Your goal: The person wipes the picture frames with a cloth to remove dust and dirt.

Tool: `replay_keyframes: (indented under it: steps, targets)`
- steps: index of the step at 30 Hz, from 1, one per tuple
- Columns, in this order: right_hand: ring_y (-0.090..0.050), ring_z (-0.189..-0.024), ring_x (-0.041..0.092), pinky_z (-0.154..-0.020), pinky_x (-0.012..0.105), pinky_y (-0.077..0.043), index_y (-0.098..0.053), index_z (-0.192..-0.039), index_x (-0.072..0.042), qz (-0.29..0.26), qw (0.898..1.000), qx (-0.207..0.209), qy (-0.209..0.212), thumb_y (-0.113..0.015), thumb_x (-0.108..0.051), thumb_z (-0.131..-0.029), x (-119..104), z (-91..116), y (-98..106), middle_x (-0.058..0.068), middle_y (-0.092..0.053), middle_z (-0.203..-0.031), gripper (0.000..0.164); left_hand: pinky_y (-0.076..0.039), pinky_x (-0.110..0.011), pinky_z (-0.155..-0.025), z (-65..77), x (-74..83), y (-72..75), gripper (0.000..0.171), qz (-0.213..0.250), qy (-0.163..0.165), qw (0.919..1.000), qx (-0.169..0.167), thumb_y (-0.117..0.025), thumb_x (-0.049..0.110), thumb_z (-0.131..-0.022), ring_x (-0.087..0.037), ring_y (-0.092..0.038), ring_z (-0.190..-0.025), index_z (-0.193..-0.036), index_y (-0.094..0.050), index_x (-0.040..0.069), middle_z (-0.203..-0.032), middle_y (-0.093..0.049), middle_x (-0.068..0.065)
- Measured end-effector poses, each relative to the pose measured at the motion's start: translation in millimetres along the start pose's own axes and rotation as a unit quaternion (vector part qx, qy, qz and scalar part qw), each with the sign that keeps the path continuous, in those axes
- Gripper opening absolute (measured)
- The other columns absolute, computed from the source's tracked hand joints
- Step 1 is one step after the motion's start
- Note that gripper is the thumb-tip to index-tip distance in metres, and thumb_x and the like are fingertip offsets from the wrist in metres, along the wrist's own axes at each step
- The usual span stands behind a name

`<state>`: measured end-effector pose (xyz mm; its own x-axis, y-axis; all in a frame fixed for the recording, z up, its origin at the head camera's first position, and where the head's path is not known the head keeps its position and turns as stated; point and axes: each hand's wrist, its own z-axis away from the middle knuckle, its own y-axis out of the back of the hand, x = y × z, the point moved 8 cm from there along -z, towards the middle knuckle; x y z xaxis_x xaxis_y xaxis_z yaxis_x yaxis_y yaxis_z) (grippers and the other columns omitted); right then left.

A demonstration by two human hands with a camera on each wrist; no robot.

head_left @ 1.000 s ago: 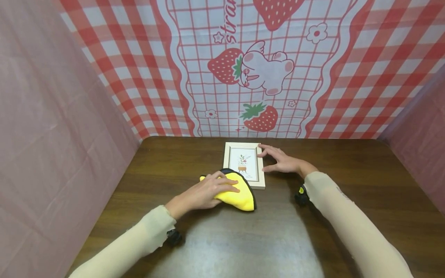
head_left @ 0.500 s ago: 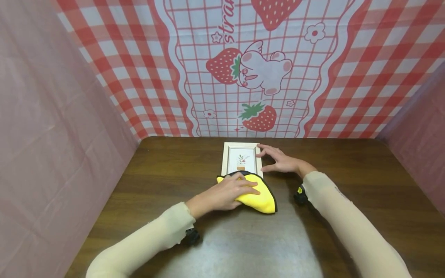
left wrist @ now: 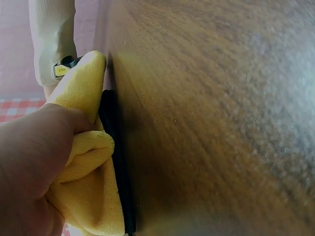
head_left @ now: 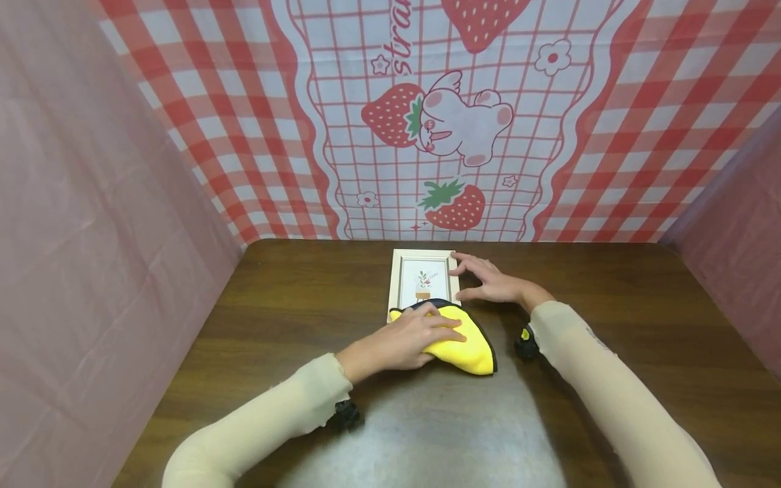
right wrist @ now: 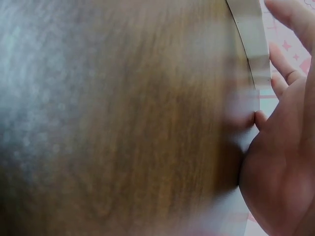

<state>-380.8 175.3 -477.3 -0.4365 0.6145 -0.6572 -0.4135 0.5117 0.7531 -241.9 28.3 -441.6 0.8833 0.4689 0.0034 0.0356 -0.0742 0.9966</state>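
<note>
Left hand (head_left: 405, 340) gripped a yellow cloth (head_left: 468, 349) with black edging, bunched in folds by the thumb; cloth overlapped the near end of the picture frame (head_left: 424, 279), which lay on the wooden table (head_left: 305, 278) toward the far edge. Right hand (head_left: 495, 286) was at the frame's right side, thumb and fingers spread apart along that edge, firm contact hard to tell; red-and-white strawberry backdrop (head_left: 464, 129) hung behind; both forearms wore pale sleeves (head_left: 268, 413).
</note>
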Motion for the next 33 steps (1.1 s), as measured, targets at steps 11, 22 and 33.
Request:
replay_keyframes:
  steps: [11, 22, 33]
  targets:
    - [-0.011, -0.158, 0.038, -0.121, 0.073, 0.002, -0.058, -0.128, -0.02, 0.005, 1.0, 0.004, 0.002, -0.075, -0.036, -0.089, -3, -2, 0, 0.009, -0.019, -0.171, 0.045, -0.053, -0.032, -0.091, 8.8, -3.8, 4.0, 0.057, -0.002, -0.002, 0.9999, 0.012, -0.075, 0.021, -0.089, -0.016, -0.055, -0.119, -0.142, -0.057, 0.035, -0.15, -0.057, 0.01]
    - [-0.011, -0.158, 0.038, -0.122, 0.072, 0.002, -0.059, -0.124, -0.02, 0.0, 1.0, 0.007, -0.004, -0.077, -0.034, -0.088, 1, -3, 1, 0.009, -0.02, -0.171, 0.042, -0.052, -0.034, -0.089, 27.5, -13.3, 7.5, 0.058, -0.003, 0.002, 1.0, 0.009, -0.075, 0.018, -0.089, -0.017, -0.055, -0.117, -0.142, -0.058, 0.035, -0.149, -0.058, 0.009]
    - [-0.011, -0.158, 0.041, -0.121, 0.073, 0.003, -0.059, -0.124, -0.019, 0.003, 1.0, 0.007, -0.003, -0.077, -0.035, -0.088, 2, -2, 1, 0.012, -0.02, -0.17, 0.043, -0.05, -0.035, -0.085, 53.9, -30.0, 8.9, 0.055, 0.041, 0.038, 0.9984, 0.005, -0.072, 0.016, -0.091, -0.016, -0.054, -0.118, -0.142, -0.058, 0.035, -0.149, -0.058, 0.01]
